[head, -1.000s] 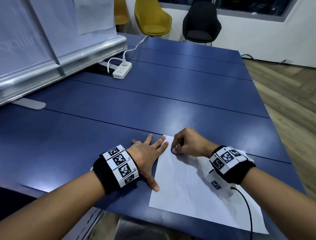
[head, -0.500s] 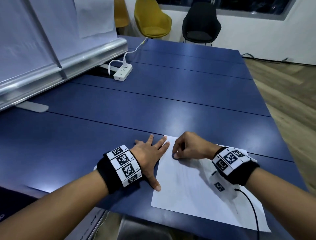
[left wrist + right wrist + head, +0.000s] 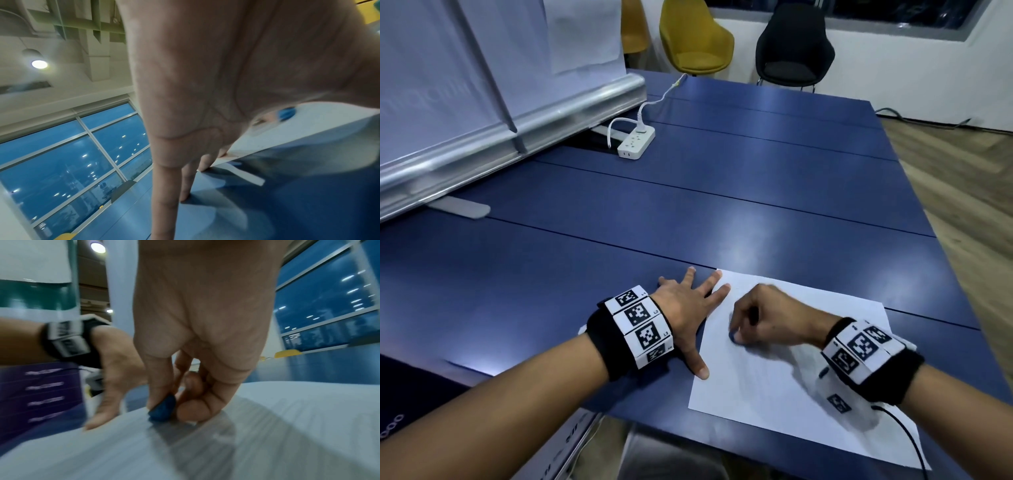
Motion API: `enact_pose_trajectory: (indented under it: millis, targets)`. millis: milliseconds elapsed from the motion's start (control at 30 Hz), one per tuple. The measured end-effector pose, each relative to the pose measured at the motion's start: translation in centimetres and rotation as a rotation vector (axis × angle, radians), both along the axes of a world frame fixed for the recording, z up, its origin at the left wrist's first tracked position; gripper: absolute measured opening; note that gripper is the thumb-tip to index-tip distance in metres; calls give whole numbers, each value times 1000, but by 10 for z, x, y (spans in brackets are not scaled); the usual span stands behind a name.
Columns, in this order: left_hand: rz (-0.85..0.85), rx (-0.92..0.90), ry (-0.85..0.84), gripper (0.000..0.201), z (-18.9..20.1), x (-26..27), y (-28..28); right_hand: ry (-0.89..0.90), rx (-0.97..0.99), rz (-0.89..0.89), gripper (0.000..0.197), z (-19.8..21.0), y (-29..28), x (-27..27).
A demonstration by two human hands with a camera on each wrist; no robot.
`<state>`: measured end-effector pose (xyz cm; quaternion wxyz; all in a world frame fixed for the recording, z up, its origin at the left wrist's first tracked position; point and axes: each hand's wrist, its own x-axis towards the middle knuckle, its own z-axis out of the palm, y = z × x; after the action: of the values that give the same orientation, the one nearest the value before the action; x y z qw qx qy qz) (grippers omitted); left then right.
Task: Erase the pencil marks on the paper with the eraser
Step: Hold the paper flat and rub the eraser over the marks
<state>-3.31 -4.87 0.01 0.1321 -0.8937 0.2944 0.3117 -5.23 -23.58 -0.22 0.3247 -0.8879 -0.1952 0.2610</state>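
Observation:
A white sheet of paper lies at the near edge of the blue table. My right hand pinches a small blue eraser between thumb and fingertips and presses it onto the sheet's left half. The right wrist view shows the eraser touching the paper under my curled fingers. My left hand lies flat with spread fingers on the paper's far left corner and edge. In the left wrist view its fingers rest on table and paper, with the eraser beyond. Pencil marks are too faint to make out.
A white power strip with its cable lies far left on the table. A roll-up banner base runs along the left side. Yellow chair and black chair stand beyond the far edge. A black cable trails from my right wrist.
My right hand has slid with the eraser from the paper's far left corner toward me, down the sheet. The left hand has stayed flat on the corner.

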Motion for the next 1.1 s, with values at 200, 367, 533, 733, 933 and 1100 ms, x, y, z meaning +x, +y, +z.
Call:
enact_pose_trajectory:
  millis: [200,367,533,733,933,1100]
  targets:
    - [-7,0,-8,149,0,0,-1,-81,-61,-31,7,3,1,9]
    - [-13,-18,-12,146,-1,0,2,48,-35,114,9,4,3,-18]
    - [-5,-1,-4,146,1,-1,0,-106,-65,-39,6,1,0,2]
    - [-2,8,2,146,-2,1,0,123,-33,198,11,2,4,-38]
    - [-9,11,0,146,-1,0,-1,-35,-27,20,10,2,1,-27]
    - [-6,22,8,146,-1,1,-1,87,-83,222,17,7,4,-41]
